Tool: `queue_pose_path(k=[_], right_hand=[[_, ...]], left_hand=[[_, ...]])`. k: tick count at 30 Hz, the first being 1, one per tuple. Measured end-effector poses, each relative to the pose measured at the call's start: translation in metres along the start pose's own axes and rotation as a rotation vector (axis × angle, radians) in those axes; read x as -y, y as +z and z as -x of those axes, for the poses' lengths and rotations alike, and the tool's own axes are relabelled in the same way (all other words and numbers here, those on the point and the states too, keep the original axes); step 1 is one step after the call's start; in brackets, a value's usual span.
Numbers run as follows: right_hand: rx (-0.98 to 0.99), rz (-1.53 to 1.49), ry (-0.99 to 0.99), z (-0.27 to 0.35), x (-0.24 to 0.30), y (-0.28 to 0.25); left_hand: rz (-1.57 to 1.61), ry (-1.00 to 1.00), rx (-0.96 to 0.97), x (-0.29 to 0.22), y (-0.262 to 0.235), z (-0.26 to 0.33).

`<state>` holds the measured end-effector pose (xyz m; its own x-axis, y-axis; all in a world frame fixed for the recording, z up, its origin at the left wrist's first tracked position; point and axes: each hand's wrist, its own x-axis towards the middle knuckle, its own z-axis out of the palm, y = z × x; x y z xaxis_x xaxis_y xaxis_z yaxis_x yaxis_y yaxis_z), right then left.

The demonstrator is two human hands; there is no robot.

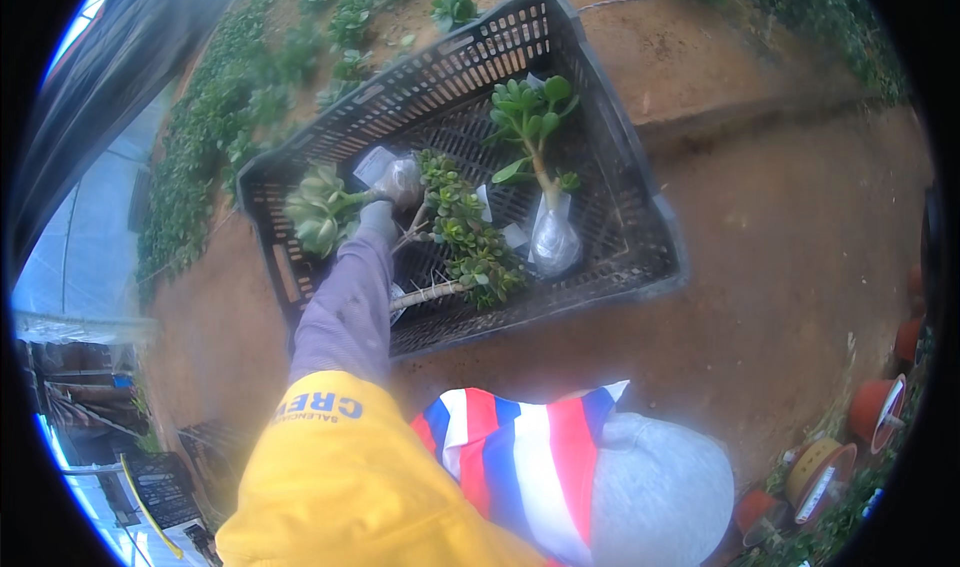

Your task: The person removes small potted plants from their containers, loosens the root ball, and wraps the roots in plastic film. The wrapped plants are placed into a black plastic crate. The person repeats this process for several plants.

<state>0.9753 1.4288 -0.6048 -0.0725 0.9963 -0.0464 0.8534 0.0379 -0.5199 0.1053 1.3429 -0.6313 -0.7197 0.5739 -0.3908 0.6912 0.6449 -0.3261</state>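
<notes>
My left hand (378, 219), in a grey glove with a lilac sleeve, reaches into a black plastic crate (606, 97) on the dirt ground. It grips a succulent rosette (318, 212) by its stem, next to the clear plastic bag (400, 179) around its roots. Beside the hand lie trailing small-leaved succulents (470, 239). A taller succulent (530, 117) stands in the crate with its own clear root bag (553, 243). My right hand is out of view.
Beds of green succulents (250, 77) run along the upper left and top right. Several orange pots (875, 407) sit at the lower right. Another black crate (160, 482) lies at the lower left. A red, white and blue striped cloth (520, 457) covers my lap.
</notes>
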Motion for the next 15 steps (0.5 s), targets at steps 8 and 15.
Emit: queue_pose_path(k=[8,15], right_hand=[[0.069,-0.095,0.125,0.004,0.001,-0.003],[0.166,-0.133,0.197,0.000,-0.003,-0.010]], left_hand=[[-0.054,-0.002,0.136,-0.016,-0.047,0.002],[-0.082,-0.083,0.213,-0.034,-0.129,0.041]])
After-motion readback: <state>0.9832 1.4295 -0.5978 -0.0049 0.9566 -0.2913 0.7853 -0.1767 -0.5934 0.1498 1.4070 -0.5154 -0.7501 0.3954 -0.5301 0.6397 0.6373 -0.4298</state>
